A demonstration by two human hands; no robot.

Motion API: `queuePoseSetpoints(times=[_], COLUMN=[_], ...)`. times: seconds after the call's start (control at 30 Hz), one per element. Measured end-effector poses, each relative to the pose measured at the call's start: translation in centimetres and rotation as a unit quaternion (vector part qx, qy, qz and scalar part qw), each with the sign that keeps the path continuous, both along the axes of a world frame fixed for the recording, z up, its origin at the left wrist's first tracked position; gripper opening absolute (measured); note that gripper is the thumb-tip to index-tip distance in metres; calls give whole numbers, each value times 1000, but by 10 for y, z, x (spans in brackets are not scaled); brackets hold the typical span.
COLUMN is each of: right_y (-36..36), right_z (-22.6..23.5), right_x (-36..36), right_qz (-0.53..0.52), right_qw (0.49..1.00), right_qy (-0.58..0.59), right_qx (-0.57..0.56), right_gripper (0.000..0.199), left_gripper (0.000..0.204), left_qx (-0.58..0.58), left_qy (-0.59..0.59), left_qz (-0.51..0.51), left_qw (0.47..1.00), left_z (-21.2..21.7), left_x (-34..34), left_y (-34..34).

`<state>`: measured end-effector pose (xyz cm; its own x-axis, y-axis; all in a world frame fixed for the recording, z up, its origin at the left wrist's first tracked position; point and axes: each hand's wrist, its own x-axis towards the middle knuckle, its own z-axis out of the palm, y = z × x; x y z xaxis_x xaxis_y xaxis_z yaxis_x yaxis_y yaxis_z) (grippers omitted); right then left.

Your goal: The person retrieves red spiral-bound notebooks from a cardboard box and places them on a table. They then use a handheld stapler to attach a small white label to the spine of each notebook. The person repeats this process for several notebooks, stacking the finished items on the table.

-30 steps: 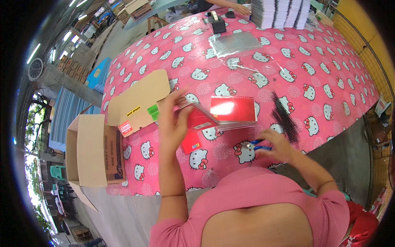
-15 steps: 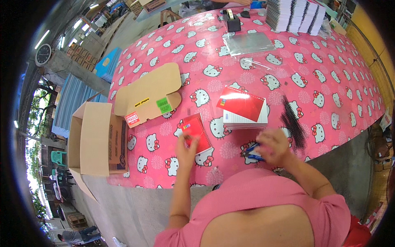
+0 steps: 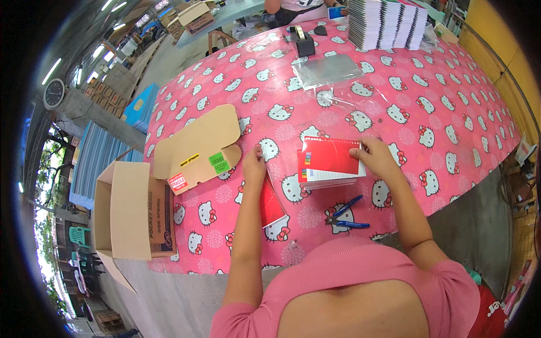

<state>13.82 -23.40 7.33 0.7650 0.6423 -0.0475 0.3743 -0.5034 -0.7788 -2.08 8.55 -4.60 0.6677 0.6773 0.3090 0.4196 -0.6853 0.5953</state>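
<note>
hands apart near the close edge of a pink, print-patterned surface point(image 3: 315, 209): right hand point(image 3: 376, 156) clamped on a red-covered, spiral-bound notebook point(image 3: 329, 155) over a stack of paper notebooks point(image 3: 332, 179); left hand point(image 3: 253, 165), grip unclear, by another red notebook point(image 3: 271, 206).

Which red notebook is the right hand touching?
The top red notebook of the stack: the right hand touches its right edge. The separate red notebook lies lower left, partly hidden by the left forearm.

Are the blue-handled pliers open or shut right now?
Open: the pliers lie on the pink tablecloth with their blue handles spread apart in a V.
</note>
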Motion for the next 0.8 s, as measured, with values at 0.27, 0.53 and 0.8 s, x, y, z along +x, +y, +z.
queuePoseSetpoints(times=[0.27,0.53,0.8], right_y=[-1,-5,16], right_z=[-12,5,-22], right_x=[3,1,-30], right_qz=[-70,-83,34], right_qw=[992,996,921], right_qy=[-14,15,122], right_qx=[102,26,369], right_gripper=[39,26,28], left_gripper=[15,34,76], left_qx=[-1,46,-192], left_qy=[71,-18,-225], left_qz=[-26,-50,-198], left_qw=[997,998,934], left_z=[1,39,125], left_x=[7,-3,3], left_y=[-1,-22,-165])
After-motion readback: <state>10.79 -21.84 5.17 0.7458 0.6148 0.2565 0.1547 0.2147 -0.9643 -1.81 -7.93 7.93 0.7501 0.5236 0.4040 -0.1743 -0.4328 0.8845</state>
